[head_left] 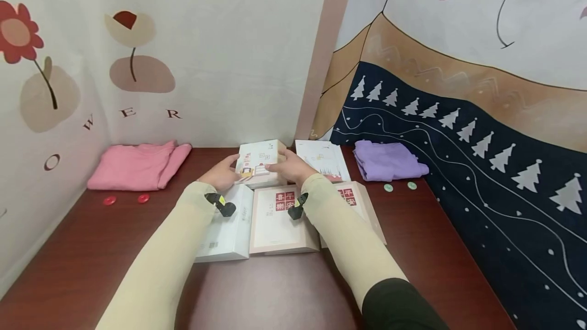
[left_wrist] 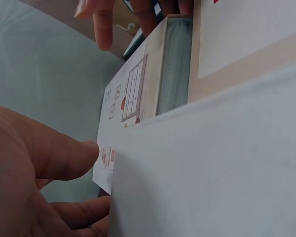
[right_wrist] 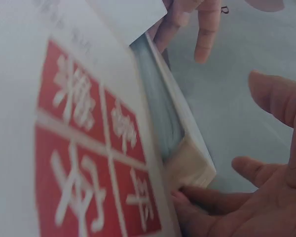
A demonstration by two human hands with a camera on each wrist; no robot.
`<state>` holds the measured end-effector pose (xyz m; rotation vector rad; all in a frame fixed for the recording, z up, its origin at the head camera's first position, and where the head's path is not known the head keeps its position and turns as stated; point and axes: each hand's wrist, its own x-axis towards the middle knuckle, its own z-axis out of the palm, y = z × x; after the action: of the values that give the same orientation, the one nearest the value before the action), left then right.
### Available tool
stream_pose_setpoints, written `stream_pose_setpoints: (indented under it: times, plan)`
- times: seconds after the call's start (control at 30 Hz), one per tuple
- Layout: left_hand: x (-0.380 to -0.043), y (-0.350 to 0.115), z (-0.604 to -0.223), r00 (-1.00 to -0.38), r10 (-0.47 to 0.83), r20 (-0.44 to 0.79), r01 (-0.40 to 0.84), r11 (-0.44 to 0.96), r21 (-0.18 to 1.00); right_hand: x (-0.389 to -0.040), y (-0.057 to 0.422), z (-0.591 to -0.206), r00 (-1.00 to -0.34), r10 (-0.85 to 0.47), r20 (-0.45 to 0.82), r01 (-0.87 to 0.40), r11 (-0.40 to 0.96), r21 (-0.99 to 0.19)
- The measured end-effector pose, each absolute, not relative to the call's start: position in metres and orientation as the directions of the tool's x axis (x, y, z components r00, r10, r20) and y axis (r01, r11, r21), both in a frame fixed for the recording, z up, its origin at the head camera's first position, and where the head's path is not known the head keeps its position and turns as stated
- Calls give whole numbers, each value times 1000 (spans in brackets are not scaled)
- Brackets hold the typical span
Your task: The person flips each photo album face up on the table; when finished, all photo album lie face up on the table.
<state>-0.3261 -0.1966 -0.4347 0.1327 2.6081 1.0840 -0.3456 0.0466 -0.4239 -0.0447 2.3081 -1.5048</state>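
The left hand (head_left: 220, 173) and right hand (head_left: 294, 166) touch one book (head_left: 255, 163) with relaxed fingers; four other books (head_left: 275, 230) lie on the desk (head_left: 270, 289), with two cloths (head_left: 133, 168) and four buttons (head_left: 143, 198).

Left wrist view: a book with an illustrated cover (left_wrist: 116, 111) between the left hand (left_wrist: 27, 168) and the right hand (left_wrist: 144, 15).
The left hand fills the lower left, its thumb pointing at the cover near some red shapes and its other fingers partly hidden behind the edge of a plain white book (left_wrist: 217, 163), which spreads across the lower right and overlaps part of the illustrated one. Line drawings and small framed squares mark that cover; its grey-white page edge shows alongside. At the top, the right hand reaches in with one finger extended downward, the others close to the book's far end. A beige-bordered book (left_wrist: 246, 42) occupies the upper right; a pale backdrop (left_wrist: 44, 69) lies behind, at left.
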Motion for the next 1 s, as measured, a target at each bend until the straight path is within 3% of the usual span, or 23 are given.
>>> stream_pose_setpoints:
  times: [0.47, 0.77, 1.0]
  plan:
    - [-331, -195, -435, -948, 161, -273, -111, 637, 763, -348, 29, -426, -939, -231, -256, 122, 471, -874]
    - [-330, -200, -429, -961, 139, -241, -81, 689, 720, -354, 24, -429, -944, -171, -281, 153, 528, -835]
    - [-330, -201, -428, -961, 151, -231, -61, 700, 712, -353, 24, -429, -938, -179, -296, 182, 472, -862]
